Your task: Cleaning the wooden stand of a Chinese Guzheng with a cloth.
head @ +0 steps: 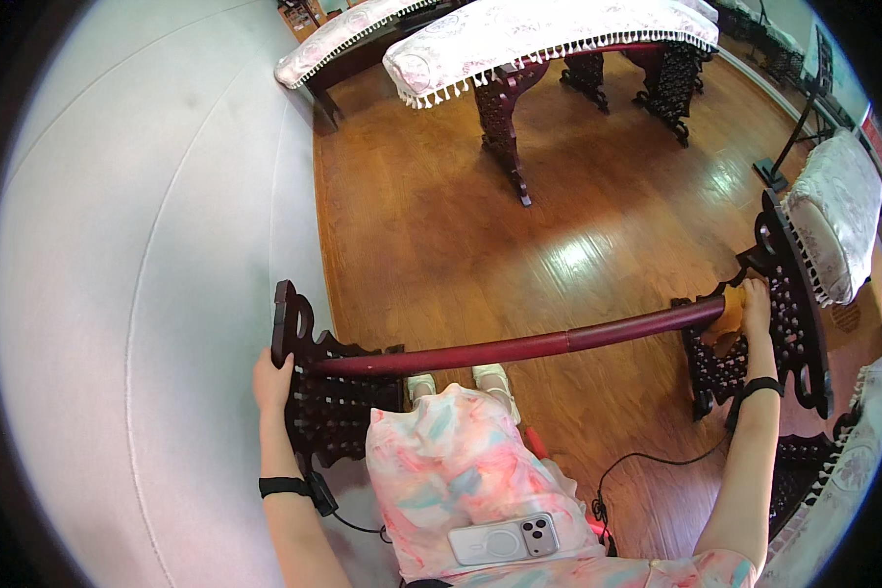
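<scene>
My left hand (273, 381) grips the outer edge of a dark carved wooden stand leg (331, 400) beside the left wall. A long reddish-brown wooden bar (529, 351) runs across in front of me from this leg to a second carved leg (786, 316) on the right. At the bar's right end, my right hand (755, 305) is bent around an orange-brown piece (728, 320), perhaps a cloth; what the fingers hold is partly hidden. Both wrists wear black bands with cables. A phone (503, 539) rests at my waist, over a pink patterned dress (448, 470).
Ahead stands a cloth-covered instrument (551, 33) with tassels on carved legs, another covered one (353, 37) by the wall. On the right are a covered object (838, 213), a black stand (770, 175) and a tasselled cover (845, 470). A cable (654, 457) hangs near my right arm.
</scene>
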{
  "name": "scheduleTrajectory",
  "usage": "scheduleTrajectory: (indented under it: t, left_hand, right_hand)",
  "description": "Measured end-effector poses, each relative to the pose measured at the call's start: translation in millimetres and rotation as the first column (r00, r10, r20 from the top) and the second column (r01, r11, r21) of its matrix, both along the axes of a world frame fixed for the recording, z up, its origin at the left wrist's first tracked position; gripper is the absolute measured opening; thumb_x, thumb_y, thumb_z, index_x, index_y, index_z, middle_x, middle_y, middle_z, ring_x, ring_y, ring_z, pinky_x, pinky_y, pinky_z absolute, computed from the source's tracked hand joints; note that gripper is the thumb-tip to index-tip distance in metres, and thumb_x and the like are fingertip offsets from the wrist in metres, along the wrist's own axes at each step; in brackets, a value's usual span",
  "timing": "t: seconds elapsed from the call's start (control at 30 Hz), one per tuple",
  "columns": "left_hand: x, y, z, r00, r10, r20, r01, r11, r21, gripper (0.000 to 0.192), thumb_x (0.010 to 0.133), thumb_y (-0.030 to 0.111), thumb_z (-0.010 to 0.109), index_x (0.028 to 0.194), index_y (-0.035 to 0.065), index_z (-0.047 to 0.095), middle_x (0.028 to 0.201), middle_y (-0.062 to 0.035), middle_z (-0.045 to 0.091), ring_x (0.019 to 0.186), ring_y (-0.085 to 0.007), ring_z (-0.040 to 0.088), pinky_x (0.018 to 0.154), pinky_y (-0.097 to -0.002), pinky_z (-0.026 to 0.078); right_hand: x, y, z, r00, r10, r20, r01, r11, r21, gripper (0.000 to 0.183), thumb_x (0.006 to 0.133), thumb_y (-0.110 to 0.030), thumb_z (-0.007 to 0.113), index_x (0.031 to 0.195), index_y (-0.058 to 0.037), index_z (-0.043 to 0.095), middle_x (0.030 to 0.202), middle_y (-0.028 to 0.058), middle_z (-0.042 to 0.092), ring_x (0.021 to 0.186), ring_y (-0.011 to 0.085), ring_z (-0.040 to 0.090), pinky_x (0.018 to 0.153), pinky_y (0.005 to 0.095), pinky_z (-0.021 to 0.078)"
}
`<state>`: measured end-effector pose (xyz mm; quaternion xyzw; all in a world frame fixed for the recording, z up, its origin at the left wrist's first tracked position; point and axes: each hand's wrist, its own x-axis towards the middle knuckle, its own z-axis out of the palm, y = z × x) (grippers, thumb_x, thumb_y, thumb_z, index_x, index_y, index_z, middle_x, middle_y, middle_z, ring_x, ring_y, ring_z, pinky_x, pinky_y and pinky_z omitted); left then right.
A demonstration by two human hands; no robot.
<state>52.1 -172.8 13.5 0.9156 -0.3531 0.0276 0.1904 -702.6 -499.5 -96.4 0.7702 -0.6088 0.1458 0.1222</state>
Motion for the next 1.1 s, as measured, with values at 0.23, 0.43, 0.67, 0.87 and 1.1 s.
scheduleTrajectory:
  t: [0.23,0.43,0.67,0.87,1.1]
  left_hand:
    - [-4.9,-2.9,4.9,0.999,0.008,0.032,-0.009,1.000,0.021,0.034,0.075,0.030,0.061,0.090,0.0003,0.054,0.088,-0.0197,0.060,0.085,-0.0377,0.055,0.071,-0.0430,0.044]
    - [-6.4,-1.0,7.6,1.000,0.014,0.000,-0.014,0.999,0.037,0.032,0.075,0.029,0.060,0.091,0.0011,0.054,0.087,-0.0192,0.060,0.085,-0.0366,0.056,0.071,-0.0433,0.044]
    - [-4.5,-6.5,1.4,1.000,0.006,-0.010,-0.006,1.000,0.026,0.032,0.075,0.028,0.061,0.090,0.0007,0.053,0.085,-0.0201,0.060,0.083,-0.0377,0.056,0.070,-0.0444,0.045]
    - [6.2,2.5,-8.6,1.000,-0.020,-0.022,0.019,0.999,-0.049,0.031,0.075,0.027,0.061,0.088,-0.0002,0.053,0.085,-0.0201,0.060,0.082,-0.0377,0.057,0.070,-0.0451,0.045]
    - [0.8,-2.4,-4.5,1.000,0.022,0.012,-0.022,1.000,-0.006,0.030,0.074,0.026,0.062,0.085,-0.0002,0.053,0.082,-0.0208,0.060,0.080,-0.0377,0.058,0.069,-0.0455,0.046]
  right_hand:
    - [-7.5,-14.5,-14.4,0.976,-0.132,-0.172,0.149,0.985,0.091,0.013,0.079,-0.004,0.041,0.087,-0.0017,0.050,0.090,0.0165,0.052,0.093,0.0317,0.048,0.081,0.0389,0.0396]
    - [33.1,-1.8,-10.1,0.942,-0.136,-0.308,0.157,0.987,0.043,0.015,0.080,-0.008,0.042,0.085,-0.0046,0.055,0.086,0.0159,0.056,0.087,0.0296,0.054,0.076,0.0378,0.0424]
    - [92.5,20.3,-15.7,0.894,-0.170,-0.414,0.204,0.978,0.039,0.014,0.081,-0.009,0.044,0.090,-0.0087,0.055,0.090,0.0080,0.057,0.088,0.0239,0.055,0.078,0.0340,0.0431]
    - [205.1,67.2,-11.3,0.869,-0.131,-0.477,0.220,0.966,0.135,0.014,0.083,-0.013,0.046,0.093,-0.0112,0.054,0.095,0.0068,0.057,0.095,0.0203,0.053,0.086,0.0331,0.0387]
    - [347.2,134.2,1.3,0.918,0.188,-0.350,-0.100,0.962,0.254,0.039,0.063,-0.018,0.068,0.095,-0.0073,0.048,0.096,0.0099,0.054,0.095,0.0249,0.052,0.083,0.0349,0.0395]
